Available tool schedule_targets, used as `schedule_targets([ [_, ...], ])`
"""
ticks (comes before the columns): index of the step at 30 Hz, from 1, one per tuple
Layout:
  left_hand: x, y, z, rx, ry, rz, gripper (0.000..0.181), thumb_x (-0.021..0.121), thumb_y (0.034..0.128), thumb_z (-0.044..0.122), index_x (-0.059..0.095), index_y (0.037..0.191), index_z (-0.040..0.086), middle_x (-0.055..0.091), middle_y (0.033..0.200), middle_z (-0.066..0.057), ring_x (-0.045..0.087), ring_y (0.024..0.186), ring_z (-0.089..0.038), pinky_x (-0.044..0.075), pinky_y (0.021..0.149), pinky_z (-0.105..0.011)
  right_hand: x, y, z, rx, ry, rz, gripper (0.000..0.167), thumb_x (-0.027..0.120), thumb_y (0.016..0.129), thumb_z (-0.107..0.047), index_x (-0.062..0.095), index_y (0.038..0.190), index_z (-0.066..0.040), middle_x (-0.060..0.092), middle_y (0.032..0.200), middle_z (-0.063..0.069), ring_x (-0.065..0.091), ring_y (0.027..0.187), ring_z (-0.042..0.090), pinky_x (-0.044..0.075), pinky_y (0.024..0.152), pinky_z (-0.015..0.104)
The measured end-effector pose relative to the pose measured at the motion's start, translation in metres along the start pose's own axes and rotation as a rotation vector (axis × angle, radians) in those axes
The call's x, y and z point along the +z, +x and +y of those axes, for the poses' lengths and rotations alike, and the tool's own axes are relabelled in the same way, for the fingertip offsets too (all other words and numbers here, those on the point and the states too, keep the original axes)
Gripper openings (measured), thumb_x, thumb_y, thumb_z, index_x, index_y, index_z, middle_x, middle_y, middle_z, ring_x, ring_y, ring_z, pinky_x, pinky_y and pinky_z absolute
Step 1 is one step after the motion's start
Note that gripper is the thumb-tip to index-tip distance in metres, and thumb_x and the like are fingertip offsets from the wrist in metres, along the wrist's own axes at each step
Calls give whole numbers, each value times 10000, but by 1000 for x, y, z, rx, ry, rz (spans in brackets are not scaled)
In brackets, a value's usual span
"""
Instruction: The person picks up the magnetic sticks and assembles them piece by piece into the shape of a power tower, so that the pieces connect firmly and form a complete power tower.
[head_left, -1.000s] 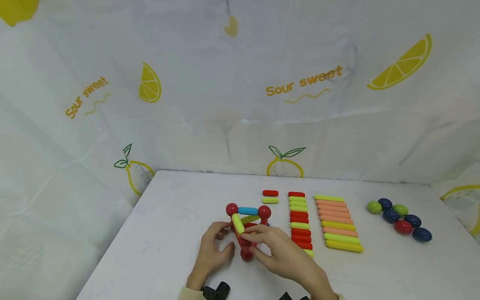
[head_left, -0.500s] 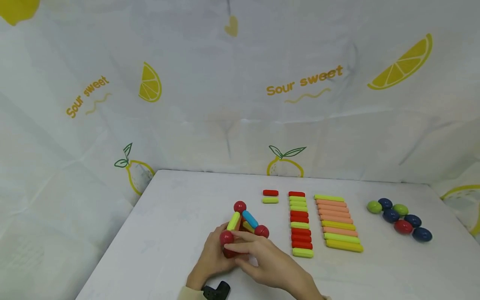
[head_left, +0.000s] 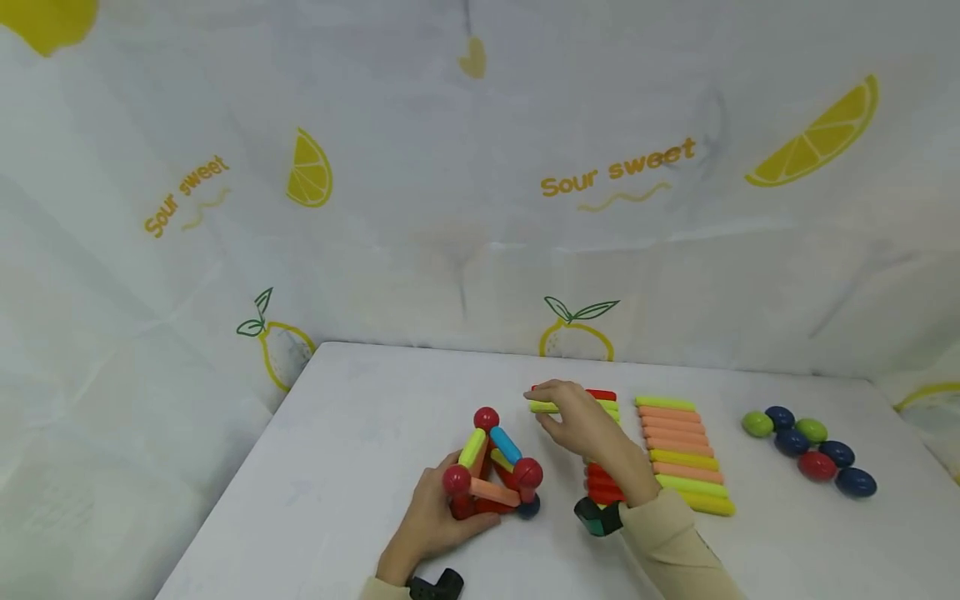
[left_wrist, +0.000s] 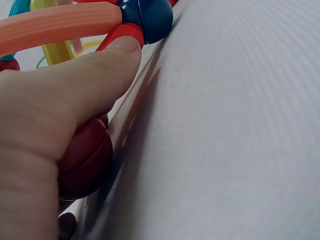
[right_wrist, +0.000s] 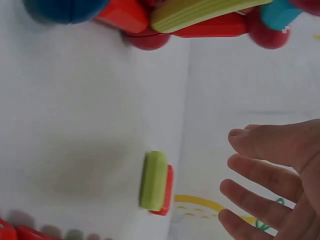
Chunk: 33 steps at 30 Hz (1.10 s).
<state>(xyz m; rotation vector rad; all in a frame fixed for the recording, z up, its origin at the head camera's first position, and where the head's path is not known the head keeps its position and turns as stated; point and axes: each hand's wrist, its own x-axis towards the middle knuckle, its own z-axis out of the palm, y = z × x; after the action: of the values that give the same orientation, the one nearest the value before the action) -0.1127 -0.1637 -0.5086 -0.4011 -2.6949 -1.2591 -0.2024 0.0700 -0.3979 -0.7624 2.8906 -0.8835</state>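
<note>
My left hand (head_left: 435, 521) grips the left side of a ball-and-stick toy frame (head_left: 506, 446) standing on the table. Its top is a triangle of dark red balls joined by lime, blue and salmon sticks. In the left wrist view, my thumb lies on a red stick by a blue ball (left_wrist: 156, 20), below a salmon stick (left_wrist: 60, 27). My right hand (head_left: 581, 421) reaches over the short sticks with fingers spread and nothing held. A short lime stick (right_wrist: 153, 181) lies beside a red stick (right_wrist: 168, 190), apart from the fingers in the right wrist view.
Short red and lime sticks (head_left: 602, 489) form a column partly hidden under my right arm. Longer salmon, yellow and lime sticks (head_left: 678, 437) lie in a row to its right. Loose blue, green and red balls (head_left: 817, 466) sit at far right. A printed cloth hangs behind.
My right hand has left the frame and moved up and right to the short sticks. The frame has turned in my left hand, and its salmon stick now faces me.
</note>
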Motion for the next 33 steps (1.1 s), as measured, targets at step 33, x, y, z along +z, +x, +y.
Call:
schedule_targets([
  [33,1,0,-1,-8,6,-2,774,869,762,458,543,1396,157,695,1247,72,576,1028,-48,540,875,-283,13,-9,0,85,85,-23,328,776,879,-55,750,1206,-72,769,1064,55,666,939,184,614,834,383],
])
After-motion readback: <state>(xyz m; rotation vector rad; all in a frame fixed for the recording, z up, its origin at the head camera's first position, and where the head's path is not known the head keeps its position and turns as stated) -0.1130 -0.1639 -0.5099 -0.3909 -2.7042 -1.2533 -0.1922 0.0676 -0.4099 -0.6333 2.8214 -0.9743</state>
